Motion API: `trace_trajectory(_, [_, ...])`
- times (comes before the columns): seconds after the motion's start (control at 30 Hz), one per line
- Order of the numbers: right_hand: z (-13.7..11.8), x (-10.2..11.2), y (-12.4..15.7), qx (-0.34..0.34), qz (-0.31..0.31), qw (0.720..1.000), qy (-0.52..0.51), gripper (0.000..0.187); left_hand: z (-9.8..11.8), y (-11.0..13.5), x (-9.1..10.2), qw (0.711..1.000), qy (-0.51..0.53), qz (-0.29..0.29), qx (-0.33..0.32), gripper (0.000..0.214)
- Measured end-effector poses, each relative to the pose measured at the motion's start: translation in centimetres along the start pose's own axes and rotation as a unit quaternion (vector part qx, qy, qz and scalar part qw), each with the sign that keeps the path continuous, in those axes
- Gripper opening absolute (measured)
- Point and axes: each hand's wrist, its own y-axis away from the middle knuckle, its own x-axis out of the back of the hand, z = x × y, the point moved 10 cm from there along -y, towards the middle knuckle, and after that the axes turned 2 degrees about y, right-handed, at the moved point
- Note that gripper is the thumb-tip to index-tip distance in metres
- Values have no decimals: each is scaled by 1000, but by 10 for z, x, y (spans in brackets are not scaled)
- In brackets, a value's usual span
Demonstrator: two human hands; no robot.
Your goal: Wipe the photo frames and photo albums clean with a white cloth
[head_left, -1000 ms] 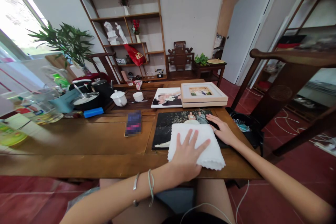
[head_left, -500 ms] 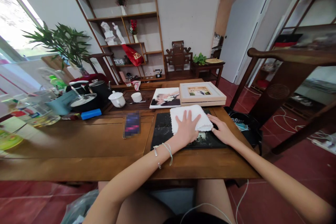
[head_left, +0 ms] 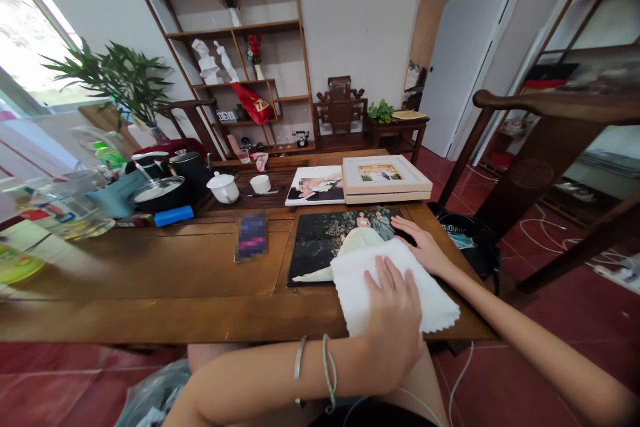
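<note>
A dark photo print [head_left: 325, 240] of a couple lies flat on the wooden table [head_left: 150, 273]. My left hand [head_left: 393, 330] presses flat, fingers spread, on a white cloth [head_left: 385, 280] at the print's near right corner and the table's front edge. My right hand [head_left: 425, 247] lies open on the print's right edge, holding it down. Two bracelets [head_left: 315, 367] ring my left wrist.
A framed photo [head_left: 385, 177] and an unframed print [head_left: 316, 185] lie behind the dark print. A phone [head_left: 251, 235] lies to its left. A teapot [head_left: 225, 187], cup [head_left: 261, 183], kettles and bottles crowd the far left. A wooden chair [head_left: 545, 147] stands at the right.
My left hand has dragged the white cloth from the print's far edge back toward me, to the table's front edge. My right hand stays on the print's right edge.
</note>
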Motion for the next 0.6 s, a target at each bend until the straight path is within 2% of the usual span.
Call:
trace_trajectory(0.1, [-1, -1, 0, 12, -7, 1000, -2, 40, -23, -12, 0, 1000, 12, -24, 6, 75])
trace_trajectory(0.23, [0, -2, 0, 4, -7, 1000, 13, 38, -71, -37, -1, 998, 37, -48, 30, 74])
trace_trajectory(0.37, [-1, -3, 0, 14, -12, 999, 26, 40, -105, -68, -2, 996, 86, -26, -26, 68])
trace_trajectory(0.5, [-4, -4, 0, 27, -6, 999, 38, 38, -113, -100, -2, 986, 140, 7, -87, 55])
trace_trajectory(0.6, [0, -3, 0, 7, 10, 999, 50, 37, -102, -125, 4, 979, 172, 24, -110, 48])
